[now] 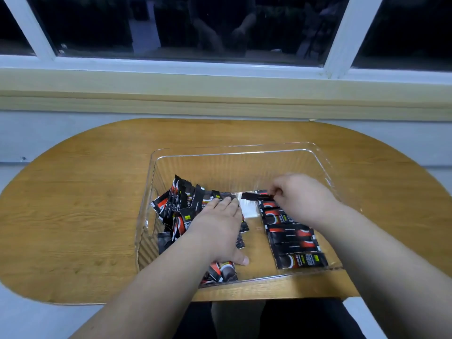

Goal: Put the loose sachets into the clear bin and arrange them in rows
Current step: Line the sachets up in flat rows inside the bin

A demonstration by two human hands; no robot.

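Bin (244, 152) on table (85, 192), window (195, 25) behind. In bin: loose pile (181, 206) left, row (291, 236) along right wall, one sachet (256, 196) held at row's far end.

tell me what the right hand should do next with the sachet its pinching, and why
Probably lay the sachet flat at the far end of the row along the right side of the clear bin. The right hand pinches it just above that end, and the left hand rests flat on the jumbled pile, which is not yet sorted.
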